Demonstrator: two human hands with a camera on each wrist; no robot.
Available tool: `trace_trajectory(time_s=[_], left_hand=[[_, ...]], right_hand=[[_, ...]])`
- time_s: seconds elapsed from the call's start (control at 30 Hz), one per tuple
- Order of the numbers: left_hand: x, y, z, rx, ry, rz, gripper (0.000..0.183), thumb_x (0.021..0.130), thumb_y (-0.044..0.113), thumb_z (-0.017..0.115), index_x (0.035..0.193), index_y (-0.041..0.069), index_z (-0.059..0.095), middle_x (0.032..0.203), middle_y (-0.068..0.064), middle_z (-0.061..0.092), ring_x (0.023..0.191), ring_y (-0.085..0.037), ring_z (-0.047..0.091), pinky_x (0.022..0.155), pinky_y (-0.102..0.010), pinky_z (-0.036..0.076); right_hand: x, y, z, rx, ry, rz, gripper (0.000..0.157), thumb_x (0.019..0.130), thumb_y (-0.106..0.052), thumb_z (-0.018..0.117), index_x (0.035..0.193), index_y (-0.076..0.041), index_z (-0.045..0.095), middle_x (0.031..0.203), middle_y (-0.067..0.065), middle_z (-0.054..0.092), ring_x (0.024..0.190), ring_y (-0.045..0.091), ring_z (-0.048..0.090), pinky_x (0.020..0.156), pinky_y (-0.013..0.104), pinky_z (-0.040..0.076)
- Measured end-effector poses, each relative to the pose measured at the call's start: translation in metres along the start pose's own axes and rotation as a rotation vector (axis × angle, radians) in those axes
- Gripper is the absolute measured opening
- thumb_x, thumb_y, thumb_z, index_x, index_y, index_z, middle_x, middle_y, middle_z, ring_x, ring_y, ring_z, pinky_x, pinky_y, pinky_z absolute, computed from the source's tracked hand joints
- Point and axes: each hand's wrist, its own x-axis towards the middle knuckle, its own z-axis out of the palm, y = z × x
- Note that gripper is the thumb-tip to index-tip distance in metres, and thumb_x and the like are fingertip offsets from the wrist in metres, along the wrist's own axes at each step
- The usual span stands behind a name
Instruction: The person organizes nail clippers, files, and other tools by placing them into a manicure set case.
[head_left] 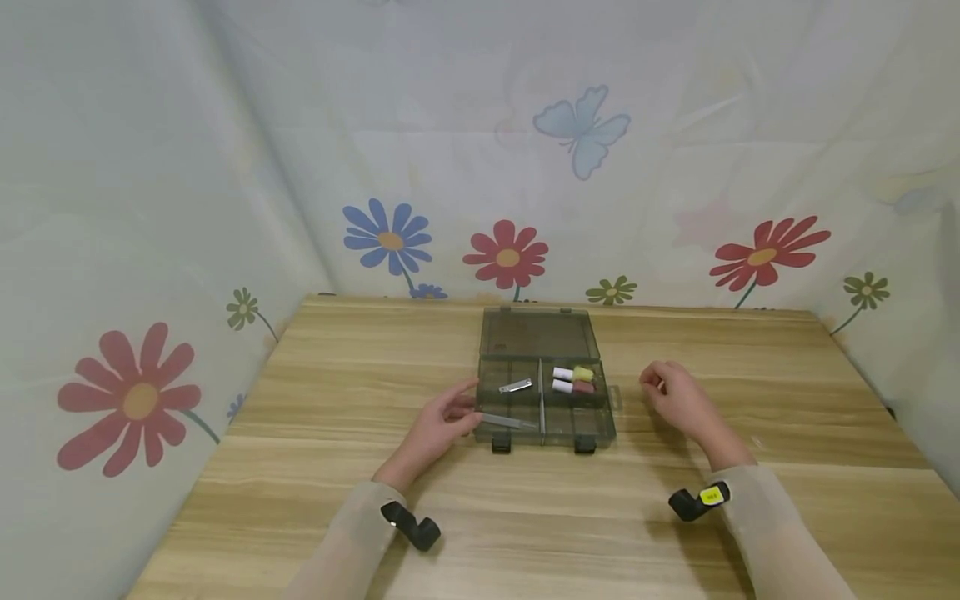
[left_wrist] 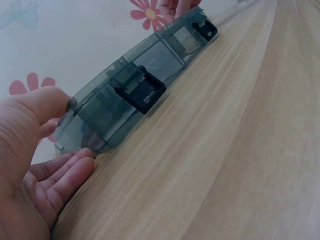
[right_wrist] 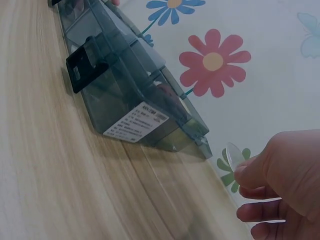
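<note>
An open translucent dark plastic storage box point(head_left: 558, 435) stands on the table with its lid point(head_left: 536, 333) laid back. My left hand point(head_left: 442, 421) grips its left end, the thumb at the top edge and the fingers low against the side. Inside, left of a divider, are a silver nail clipper point(head_left: 516, 386) and a slim clear strip-like item point(head_left: 504, 421). Right of it lie two small bottles with white caps, one yellow point(head_left: 582, 374) and one dark red point(head_left: 584, 387). Apart from the box's right side, my right hand point(head_left: 678, 400) pinches a small clear rounded piece point(right_wrist: 233, 155).
The wood-grain table point(head_left: 570, 525) ends at a flower-printed cloth backdrop point(head_left: 450, 167). Two black latches point(head_left: 501, 444) hang at the box's front, and a clear loop point(head_left: 616, 398) sticks out on its right. A tiny clear scrap point(head_left: 756, 442) lies by the right wrist.
</note>
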Motion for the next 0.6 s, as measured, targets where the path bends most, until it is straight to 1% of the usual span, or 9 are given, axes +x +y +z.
trace_trajectory(time_s=[0.23, 0.43, 0.6], left_hand=[[0.0, 0.0, 0.0, 0.007, -0.002, -0.009, 0.056, 0.089, 0.013, 0.064, 0.139, 0.004, 0.041, 0.122, -0.027, 0.053, 0.105, -0.034, 0.056, 0.079, -0.034, 0.05], [0.0, 0.001, 0.0, 0.014, -0.007, -0.011, 0.056, 0.089, 0.013, 0.064, 0.139, 0.004, 0.041, 0.123, -0.027, 0.053, 0.105, -0.034, 0.056, 0.08, -0.035, 0.05], [0.0, 0.001, -0.001, 0.02, -0.006, -0.009, 0.056, 0.089, 0.014, 0.064, 0.139, 0.004, 0.041, 0.123, -0.027, 0.053, 0.105, -0.033, 0.056, 0.081, -0.036, 0.05]], right_hand=[[0.001, -0.013, -0.002, -0.009, 0.016, -0.028, 0.004, 0.085, 0.002, 0.061, 0.088, 0.0, 0.059, 0.08, 0.009, 0.053, 0.073, 0.025, 0.052, 0.064, 0.04, 0.045], [0.0, -0.025, 0.001, -0.011, -0.004, -0.035, 0.004, 0.086, 0.001, 0.061, 0.089, -0.001, 0.06, 0.083, 0.009, 0.054, 0.074, 0.024, 0.052, 0.064, 0.039, 0.045], [0.0, -0.035, 0.004, 0.01, -0.017, -0.072, 0.003, 0.087, 0.0, 0.062, 0.089, 0.001, 0.061, 0.084, 0.009, 0.054, 0.074, 0.022, 0.051, 0.064, 0.037, 0.044]])
